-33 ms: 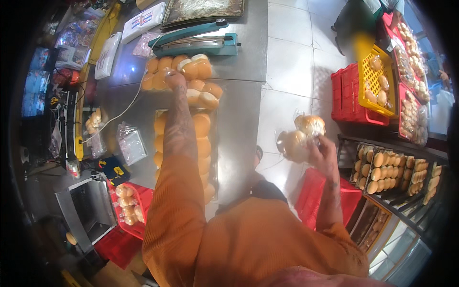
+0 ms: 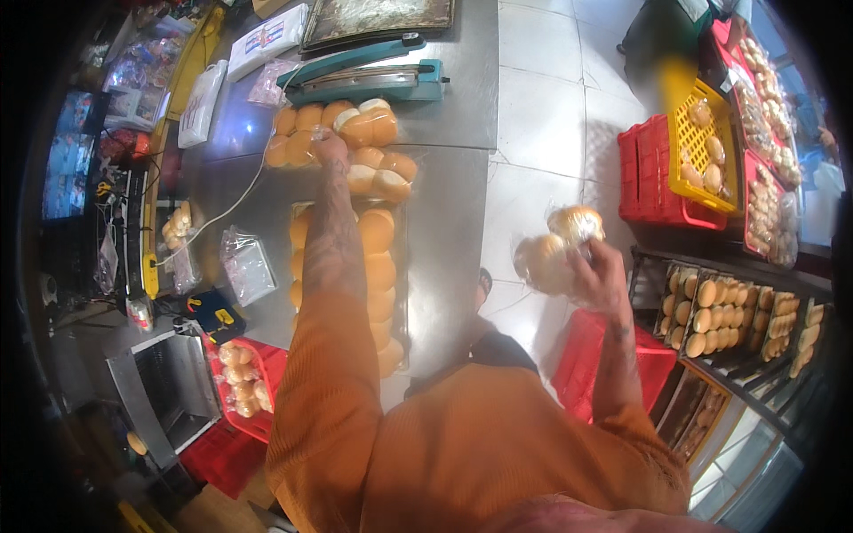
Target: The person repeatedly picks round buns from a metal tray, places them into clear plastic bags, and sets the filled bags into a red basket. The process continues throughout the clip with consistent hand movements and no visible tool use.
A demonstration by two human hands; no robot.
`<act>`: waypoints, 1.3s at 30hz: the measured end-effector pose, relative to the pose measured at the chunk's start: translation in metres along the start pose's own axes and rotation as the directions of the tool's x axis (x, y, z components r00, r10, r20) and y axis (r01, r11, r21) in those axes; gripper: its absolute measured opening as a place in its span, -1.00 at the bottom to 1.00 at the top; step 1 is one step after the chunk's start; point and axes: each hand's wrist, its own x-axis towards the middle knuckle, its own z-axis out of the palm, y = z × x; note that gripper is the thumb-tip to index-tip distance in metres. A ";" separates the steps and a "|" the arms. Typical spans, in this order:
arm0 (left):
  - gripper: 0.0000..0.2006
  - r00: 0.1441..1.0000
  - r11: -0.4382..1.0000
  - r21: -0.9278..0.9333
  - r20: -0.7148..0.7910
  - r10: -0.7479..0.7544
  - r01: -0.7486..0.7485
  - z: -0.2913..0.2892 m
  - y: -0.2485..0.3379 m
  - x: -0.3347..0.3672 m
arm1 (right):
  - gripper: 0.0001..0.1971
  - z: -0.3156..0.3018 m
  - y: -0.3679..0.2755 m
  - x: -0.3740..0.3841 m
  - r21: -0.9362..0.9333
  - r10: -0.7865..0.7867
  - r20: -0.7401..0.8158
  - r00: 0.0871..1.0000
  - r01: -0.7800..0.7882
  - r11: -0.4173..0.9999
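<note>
In my right hand (image 2: 601,277), held out over the floor at the right, is a clear plastic bag of bread rolls (image 2: 565,247). My fingers are closed on its near side. Stretched forward over the steel table, my left hand (image 2: 330,147) has its fingers pinched together at a cluster of golden bread rolls (image 2: 291,149), where a glint of clear plastic shows at the fingertips. More pale-sided rolls (image 2: 380,175) lie just right of this hand. Beneath my left forearm, long rows of joined rolls (image 2: 379,274) are partly hidden.
A teal bag sealer (image 2: 369,84) stands beyond the rolls, its white cord running left. At the right are a yellow crate (image 2: 680,191) on red crates (image 2: 641,169) and a rack of roll trays (image 2: 720,311). A red crate of bagged rolls (image 2: 267,360) stands at the lower left.
The whole view has shifted slightly. My left fingers are drawn a little closer together at the rolls; my right hand still holds the bag.
</note>
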 end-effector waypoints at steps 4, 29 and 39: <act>-0.55 0.956 0.908 -0.312 0.180 -0.233 0.280 -0.007 0.006 -0.035 | -0.70 0.019 -0.054 0.076 -0.236 -0.179 0.154 0.972 0.213 0.948; -0.21 0.794 0.666 0.441 0.416 0.443 -0.602 -0.063 0.004 -0.264 | -0.28 0.193 0.051 0.284 0.138 -0.137 -0.376 0.916 0.202 0.970; -0.24 0.808 0.783 0.332 0.482 0.338 -0.525 -0.064 0.024 -0.237 | -0.29 0.181 0.062 0.262 0.030 -0.167 -0.247 0.954 0.180 0.983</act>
